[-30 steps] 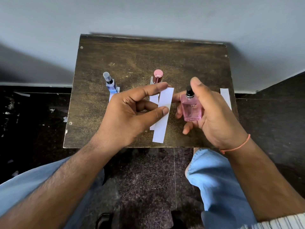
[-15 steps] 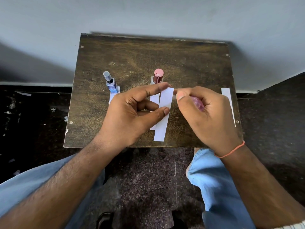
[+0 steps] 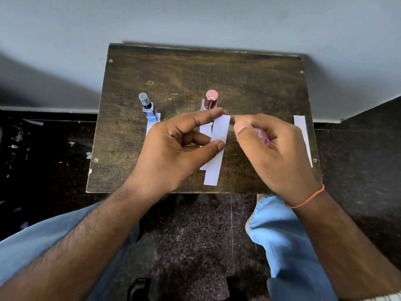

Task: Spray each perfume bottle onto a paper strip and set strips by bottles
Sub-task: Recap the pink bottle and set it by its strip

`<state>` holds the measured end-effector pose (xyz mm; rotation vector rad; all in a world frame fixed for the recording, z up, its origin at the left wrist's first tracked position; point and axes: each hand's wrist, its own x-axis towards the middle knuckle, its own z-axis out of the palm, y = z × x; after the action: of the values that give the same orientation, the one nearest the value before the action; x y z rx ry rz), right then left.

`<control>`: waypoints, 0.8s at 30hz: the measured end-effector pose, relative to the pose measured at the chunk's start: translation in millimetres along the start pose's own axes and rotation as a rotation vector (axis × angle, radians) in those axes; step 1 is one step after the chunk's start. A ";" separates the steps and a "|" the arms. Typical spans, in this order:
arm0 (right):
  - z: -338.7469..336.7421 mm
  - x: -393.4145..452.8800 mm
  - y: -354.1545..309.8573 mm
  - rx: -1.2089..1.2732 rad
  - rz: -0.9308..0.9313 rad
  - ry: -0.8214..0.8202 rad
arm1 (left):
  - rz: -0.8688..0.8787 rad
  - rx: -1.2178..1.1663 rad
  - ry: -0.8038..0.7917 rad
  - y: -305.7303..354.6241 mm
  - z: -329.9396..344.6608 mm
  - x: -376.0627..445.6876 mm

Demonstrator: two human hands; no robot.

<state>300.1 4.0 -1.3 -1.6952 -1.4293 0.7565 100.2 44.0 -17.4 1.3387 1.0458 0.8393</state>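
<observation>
Head view: dark wooden table (image 3: 238,83) against grey wall (image 3: 195,18); left hand (image 3: 173,148) pinches paper strip (image 3: 217,153), right hand (image 3: 275,153) grips pink bottle (image 3: 263,136).

A dark, worn square wooden board (image 3: 195,74) with screws at its corners stands against a pale grey-blue wall (image 3: 195,18). Below it lies dark speckled stone flooring (image 3: 191,235), with white paper scraps (image 3: 87,154) scattered left.
</observation>
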 end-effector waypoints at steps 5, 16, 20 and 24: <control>0.5 0.7 -0.1 0.034 0.026 0.006 | -0.002 0.013 0.004 -0.3 -0.1 0.4; -1.6 0.5 4.6 0.031 0.023 -0.060 | -0.002 0.005 -0.006 -0.6 1.0 0.7; -2.7 3.1 4.2 0.065 0.073 -0.060 | 0.001 0.007 -0.013 -1.2 0.1 1.0; -7.8 7.1 8.0 0.137 0.105 -0.107 | -0.001 0.008 -0.008 -1.6 -2.2 0.8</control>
<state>312.1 9.0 -3.8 -1.6545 -1.3351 0.9933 98.2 45.3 -18.9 1.3474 1.0446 0.8299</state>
